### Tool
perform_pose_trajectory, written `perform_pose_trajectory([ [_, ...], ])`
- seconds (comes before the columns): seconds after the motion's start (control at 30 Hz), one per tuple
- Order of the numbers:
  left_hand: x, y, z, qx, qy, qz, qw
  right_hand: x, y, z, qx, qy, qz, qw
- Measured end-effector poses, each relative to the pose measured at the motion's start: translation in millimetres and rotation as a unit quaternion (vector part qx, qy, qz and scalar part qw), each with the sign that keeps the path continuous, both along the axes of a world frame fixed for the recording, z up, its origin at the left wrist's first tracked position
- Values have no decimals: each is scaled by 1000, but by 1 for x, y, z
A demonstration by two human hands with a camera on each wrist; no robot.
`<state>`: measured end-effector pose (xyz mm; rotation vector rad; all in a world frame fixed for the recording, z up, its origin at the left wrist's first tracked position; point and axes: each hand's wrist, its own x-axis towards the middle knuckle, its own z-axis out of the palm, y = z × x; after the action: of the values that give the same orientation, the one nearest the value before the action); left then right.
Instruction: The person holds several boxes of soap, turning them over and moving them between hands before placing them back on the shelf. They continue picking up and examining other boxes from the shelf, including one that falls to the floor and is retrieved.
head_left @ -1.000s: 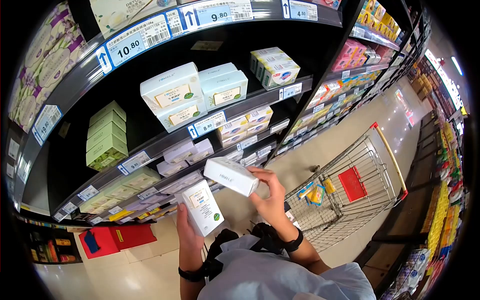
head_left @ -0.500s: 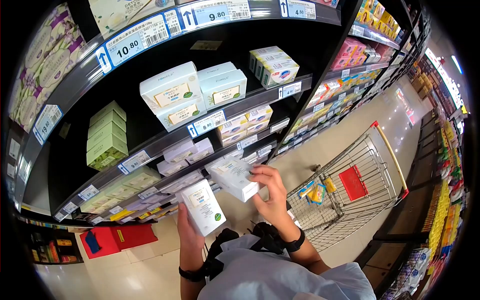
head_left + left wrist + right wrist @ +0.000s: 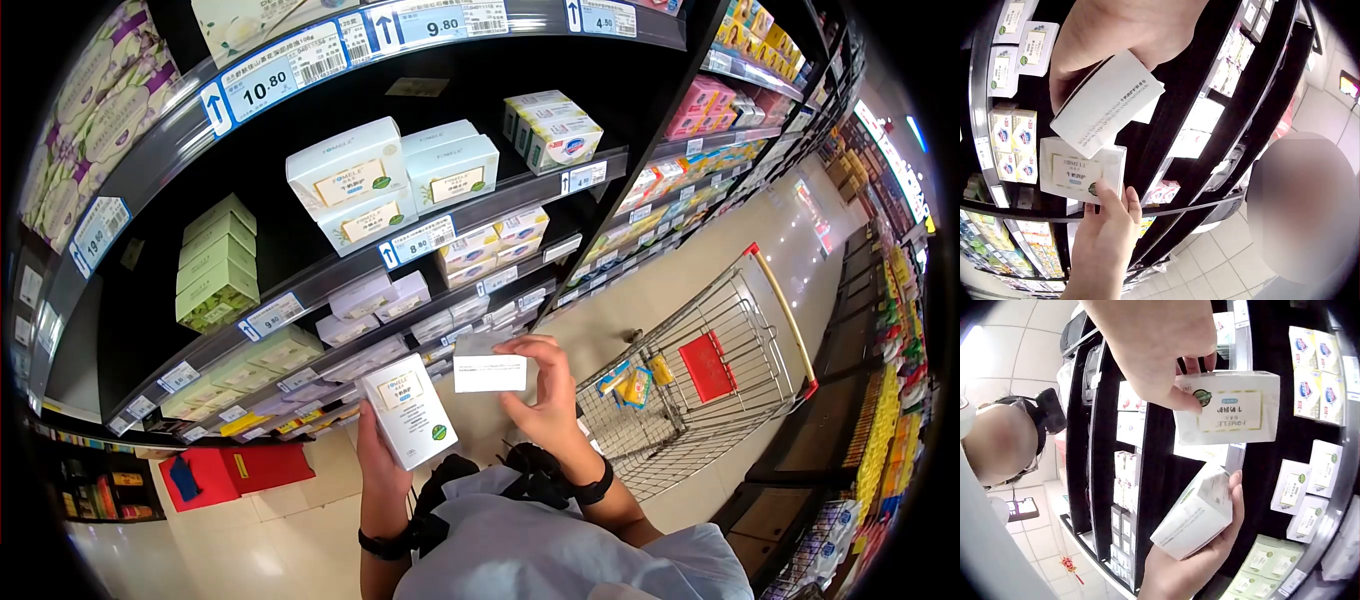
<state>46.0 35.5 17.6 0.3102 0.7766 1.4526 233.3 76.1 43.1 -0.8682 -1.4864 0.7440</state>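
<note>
My left hand (image 3: 383,455) grips a white soap box (image 3: 408,412) around its sides, its labelled front and green round mark facing up in the head view. Close to its right, my right hand (image 3: 548,395) pinches a second white soap box (image 3: 490,373) between thumb and fingers. A narrow face with small print shows toward me. In the right wrist view the front label of that second box (image 3: 1229,409) is visible, with the thumb pressed beside its green mark. The left wrist view has both boxes overlapping, the left-hand box (image 3: 1110,103) in front.
Shelves before me hold stacked white soap boxes (image 3: 350,185), green boxes (image 3: 220,265) and yellow-and-white soap packs (image 3: 555,130). A wire shopping cart (image 3: 735,300) with a few small packs stands on the right. A red box-like stand (image 3: 270,470) sits on the floor at left.
My right hand has turned its box, so a long printed side has given way to a narrow face with small text. The left hand and its box have barely moved.
</note>
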Motion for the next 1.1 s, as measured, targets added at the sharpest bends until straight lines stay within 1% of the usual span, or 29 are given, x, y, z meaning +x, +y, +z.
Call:
perform_pose_trajectory([
  [0.07, 0, 0, 1, 5, -5, -1, 1000, 2, 0, 0, -15, 7, 14, 1000],
  [0.13, 1, 0, 2, -3, 31, -2, 1000, 3, -1, 0, -29, 14, 27, 999],
  [0.17, 1, 0, 1, -2, 31, -2, 1000, 3, -2, 2, -34, 14, 36, 999],
  [0.23, 1, 0, 0, -9, 31, 25, 999, 2, -4, 1, -39, 14, 46, 998],
  [0.3, -1, -1, -1, -4, 10, 12, 1000, 0, -5, -3, 5, 8, 18, 1000],
  [0.33, -2, -2, -2, 1, -10, 0, 1000, 0, -5, -1, 6, 8, 18, 1000],
  [0.4, 0, -2, -3, -4, 12, 7, 1000, -1, -6, 4, 75, -55, -17, 995],
  [0.43, 1, -1, -4, -10, 34, 15, 999, -1, -7, 9, 76, -56, -17, 995],
  [0.5, 1, -2, -4, -12, 26, 15, 999, -1, -10, 16, 129, -145, -33, 980],
  [0.57, 3, -2, -1, -14, 19, 15, 1000, -3, -9, 9, 136, -131, -39, 981],
  [0.63, 5, -3, 8, -22, 45, 28, 998, -3, -7, 5, 186, -113, -36, 975],
  [0.77, 3, -5, 9, -6, 36, 18, 999, -2, -3, -4, 214, -107, -37, 970],
  [0.83, 1, -6, 8, -6, 34, 17, 999, 1, -6, -10, 80, 6, 37, 996],
  [0.87, 0, -6, 7, -6, 34, 17, 999, -3, -11, -9, -23, 123, 93, 988],
  [0.9, 0, -5, 3, 2, 26, 4, 1000, -8, -16, 0, -118, 178, 74, 974],
  [0.97, 0, -5, 3, 11, 18, -8, 1000, -9, -12, 4, -214, 307, 116, 920],
  [1.0, 2, -5, 7, 0, 30, 11, 999, -7, -9, 2, -214, 307, 117, 920],
  [1.03, 3, -5, 8, -10, 43, 31, 999, -2, -5, -2, -263, 345, 152, 888],
  [1.07, 4, -5, 8, -10, 43, 31, 999, 0, -3, -4, -311, 382, 185, 850],
  [1.1, 5, -5, 8, -16, 45, 40, 998, 1, -3, -3, -311, 382, 185, 850],
])
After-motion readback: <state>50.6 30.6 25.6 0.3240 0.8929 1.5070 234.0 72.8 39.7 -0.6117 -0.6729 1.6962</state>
